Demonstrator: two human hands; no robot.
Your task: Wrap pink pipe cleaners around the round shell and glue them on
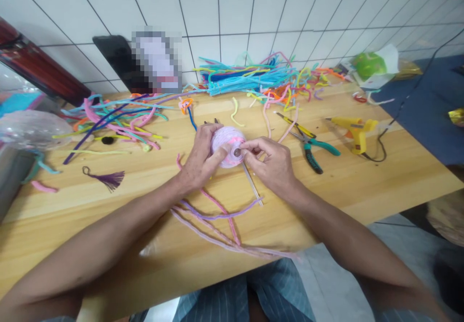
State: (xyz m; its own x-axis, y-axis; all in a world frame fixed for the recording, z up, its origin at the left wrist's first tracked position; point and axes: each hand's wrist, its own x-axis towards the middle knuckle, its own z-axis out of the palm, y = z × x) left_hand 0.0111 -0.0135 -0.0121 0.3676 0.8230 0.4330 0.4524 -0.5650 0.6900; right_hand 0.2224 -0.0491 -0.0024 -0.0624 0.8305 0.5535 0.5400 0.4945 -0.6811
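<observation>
A round ball (225, 138) of coiled lilac and pink pipe cleaners is between my two hands, above the wooden table. My left hand (203, 160) wraps its left side, with the thumb resting across the front. At the ball's right side, my right hand (270, 160) pinches with thumb and forefinger beside a small dark round spot (237, 152); what the fingertips hold, if anything, is too small to tell. A thin metal rod (253, 184) lies just below the ball. Loose purple and pink pipe cleaners (217, 215) lie nearer the table's front edge.
Bundled blue pipe cleaners (250, 78) lie along the tiled wall, with loose ones (119, 119) at left. Green-handled pliers (313, 150) and a yellow glue gun (357, 131) with a cord lie right. A purple tassel (108, 179) sits left; a dark phone (116, 63) leans behind.
</observation>
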